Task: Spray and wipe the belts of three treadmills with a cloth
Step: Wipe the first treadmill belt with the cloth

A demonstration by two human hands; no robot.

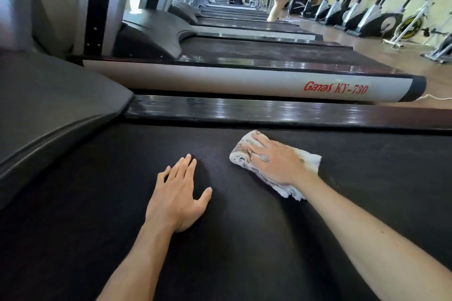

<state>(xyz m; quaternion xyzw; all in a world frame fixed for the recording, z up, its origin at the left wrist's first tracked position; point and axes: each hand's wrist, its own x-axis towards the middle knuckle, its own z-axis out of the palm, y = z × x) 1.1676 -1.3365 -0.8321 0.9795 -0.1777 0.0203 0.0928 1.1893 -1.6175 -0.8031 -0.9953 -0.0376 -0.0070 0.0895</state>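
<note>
right hand (276,161) lies flat, fingers straight, pressing a folded white cloth (247,157) onto the black treadmill belt (244,239); it presses rather than clutches, no fingers curled round the fabric. the cloth shows beyond the fingertips and behind the wrist, so the palm sits on its middle. left hand (179,193) rests open on the bare belt just beside the working hand, holding nothing, apparently bracing.

the cloth is on the near belt, towards its far edge, close to the glossy black side rail (269,109) ahead of the fingertips. a faint duller patch shows on the belt between the two hands; whether that is spray or wiped residue cannot be told. no spray bottle is in view.

beyond the pressing hand, the next treadmill, marked ganas ky-730 (335,88), has a belt (256,52) with a mottled sheen; cannot tell if it has been cleaned.

judgement: wiping of this belt is in hand, with much of its surface nearer the person not visibly covered. which of the three belts this is cannot be established, so remaining work is uncertain.
</note>
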